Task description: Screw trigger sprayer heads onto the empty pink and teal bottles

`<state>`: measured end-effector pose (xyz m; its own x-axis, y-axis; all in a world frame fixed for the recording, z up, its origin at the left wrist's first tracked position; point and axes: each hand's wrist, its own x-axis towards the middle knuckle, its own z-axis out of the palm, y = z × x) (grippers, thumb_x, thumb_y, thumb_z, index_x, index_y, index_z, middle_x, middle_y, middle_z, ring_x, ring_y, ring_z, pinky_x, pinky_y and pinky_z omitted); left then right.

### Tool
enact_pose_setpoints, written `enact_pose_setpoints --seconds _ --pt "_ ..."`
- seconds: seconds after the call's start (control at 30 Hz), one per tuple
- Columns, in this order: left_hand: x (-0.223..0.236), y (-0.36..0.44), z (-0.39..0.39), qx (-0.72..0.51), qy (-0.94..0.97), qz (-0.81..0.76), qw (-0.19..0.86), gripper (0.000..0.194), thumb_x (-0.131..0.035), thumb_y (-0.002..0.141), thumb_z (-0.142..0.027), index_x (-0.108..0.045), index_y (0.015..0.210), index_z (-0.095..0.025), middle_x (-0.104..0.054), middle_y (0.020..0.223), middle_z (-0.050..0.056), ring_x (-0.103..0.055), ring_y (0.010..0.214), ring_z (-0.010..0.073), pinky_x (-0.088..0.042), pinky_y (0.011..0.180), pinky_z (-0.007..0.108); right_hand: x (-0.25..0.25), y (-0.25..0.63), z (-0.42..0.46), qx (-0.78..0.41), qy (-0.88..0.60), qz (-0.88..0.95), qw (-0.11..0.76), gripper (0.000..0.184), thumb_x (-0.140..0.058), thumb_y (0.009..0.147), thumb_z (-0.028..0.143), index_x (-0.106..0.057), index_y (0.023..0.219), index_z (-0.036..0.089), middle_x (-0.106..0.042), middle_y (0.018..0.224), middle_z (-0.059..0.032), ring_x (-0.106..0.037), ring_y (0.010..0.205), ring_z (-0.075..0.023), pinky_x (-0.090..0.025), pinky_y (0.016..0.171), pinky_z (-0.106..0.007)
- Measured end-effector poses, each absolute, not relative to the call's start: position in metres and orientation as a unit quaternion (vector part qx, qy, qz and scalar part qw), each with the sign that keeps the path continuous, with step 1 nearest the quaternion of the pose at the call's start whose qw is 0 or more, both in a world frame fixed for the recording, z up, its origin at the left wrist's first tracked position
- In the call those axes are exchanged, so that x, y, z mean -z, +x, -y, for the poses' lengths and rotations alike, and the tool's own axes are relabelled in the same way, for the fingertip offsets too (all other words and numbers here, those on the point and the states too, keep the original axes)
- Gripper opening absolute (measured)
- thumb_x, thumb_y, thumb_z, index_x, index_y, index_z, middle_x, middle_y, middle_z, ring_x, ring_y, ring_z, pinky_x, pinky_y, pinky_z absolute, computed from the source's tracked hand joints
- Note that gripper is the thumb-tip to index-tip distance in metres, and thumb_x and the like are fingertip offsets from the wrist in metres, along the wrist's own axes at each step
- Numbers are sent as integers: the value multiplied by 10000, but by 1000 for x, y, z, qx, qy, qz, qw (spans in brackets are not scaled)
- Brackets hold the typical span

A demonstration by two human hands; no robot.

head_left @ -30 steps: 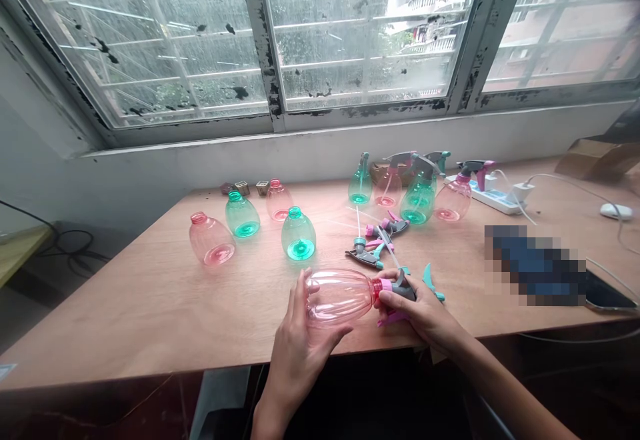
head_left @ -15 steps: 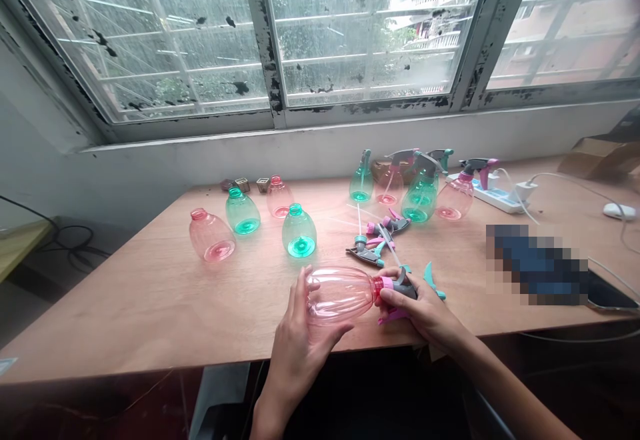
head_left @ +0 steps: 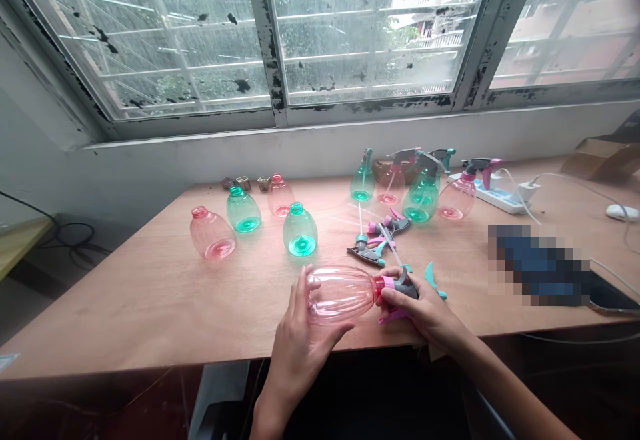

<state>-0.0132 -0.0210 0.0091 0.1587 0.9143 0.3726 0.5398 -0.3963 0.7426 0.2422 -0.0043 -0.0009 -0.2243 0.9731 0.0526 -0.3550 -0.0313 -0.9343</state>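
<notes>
A clear pink spray bottle (head_left: 341, 295) lies sideways in the air above the table's front edge, its base to the left. My left hand (head_left: 305, 333) is closed round the base end, with fingers behind and thumb below. At the neck, my right hand (head_left: 417, 303) grips the pink collar of the grey-and-pink spray head (head_left: 403, 285), which sits on the bottle's mouth. Beyond my right hand lie loose spray heads, one grey and teal (head_left: 367, 251) with its tube pointing away, another grey and pink (head_left: 395, 225).
On the left stand topless bottles, pink (head_left: 213, 235) and green (head_left: 300, 230) among them. Bottles with spray heads, including a green one (head_left: 421, 193), stand at the back right near a power strip (head_left: 507, 195). A blurred dark patch (head_left: 540, 267) and a mouse (head_left: 622, 213) lie right.
The view has shifted very slightly. Both hands keep the same hold on the pink bottle and its spray head; nothing else has visibly moved.
</notes>
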Motion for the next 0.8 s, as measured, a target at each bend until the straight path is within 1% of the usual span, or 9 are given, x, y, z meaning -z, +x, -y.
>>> enact_pose_setpoints --seconds 0.2,0.47,0.67,0.8 --pt "-8 -14 21 -411 729 -500 224 974 -766 911 -592 -227 1674 -316 -585 1532 138 -706 1303 299 -604 1093 459 -1 242 5 -634 -343 455 523 363 -894 909 372 -669 1127 188 -773 839 -9 -728 708 -166 -635 719 -316" --pt "-7 -14 23 -412 729 -500 220 976 -770 912 -585 -207 1675 -353 -604 1504 106 -704 1315 281 -607 1093 437 1 242 4 -634 -345 454 522 364 -894 909 374 -677 1140 194 -769 836 -8 -724 718 -166 -638 718 -311" --pt "-8 -14 21 -412 729 -501 220 976 -778 910 -571 -214 1675 -346 -611 1499 111 -714 1298 282 -614 1083 431 1 242 4 -638 -343 453 520 365 -894 908 374 -670 1131 193 -771 838 -10 -727 720 -167 -642 721 -313" --pt "-8 -15 20 -416 730 -496 219 990 -785 907 -560 -208 1681 -338 -584 1545 124 -686 1341 293 -592 1118 441 0 242 4 -639 -341 455 518 363 -886 916 368 -661 1138 191 -768 842 -12 -731 716 -169 -645 723 -322"
